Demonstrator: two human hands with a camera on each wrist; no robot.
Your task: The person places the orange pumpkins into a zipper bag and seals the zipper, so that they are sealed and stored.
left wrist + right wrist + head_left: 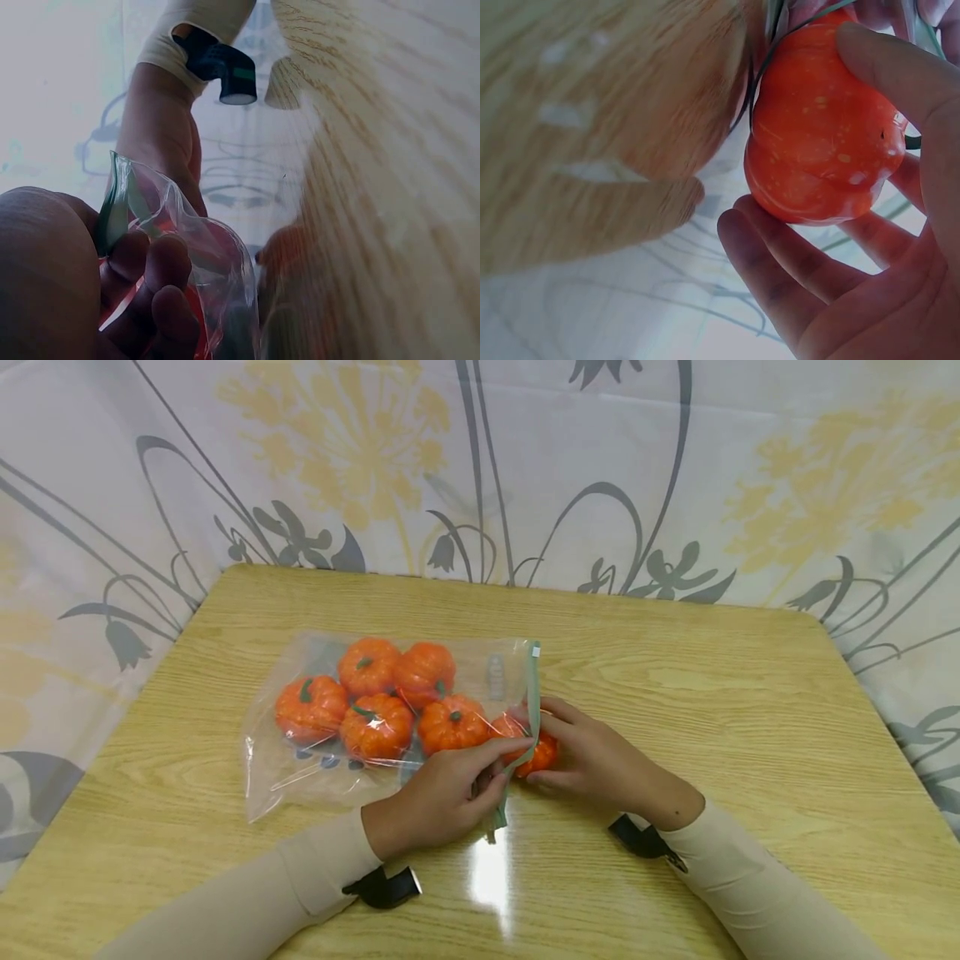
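A clear zip bag (277, 789) lies flat on the table with several small orange toy pumpkins (375, 727) inside, its green-edged mouth (533, 681) facing right. My left hand (438, 793) pinches the near part of that green edge; its curled fingers show close up against the plastic in the left wrist view. In my right hand (603, 764) is another orange pumpkin (817, 127), held between thumb and fingers. This pumpkin sits at the bag mouth, partly behind the plastic and partly outside it. My right fingertips are partly hidden by the bag edge.
The wood-grain table (712, 693) extends to both sides of the bag. A patterned white curtain (547, 460) stands along its back and sides. Dark wrist cameras (386, 887) sit under both sleeves, close to the tabletop.
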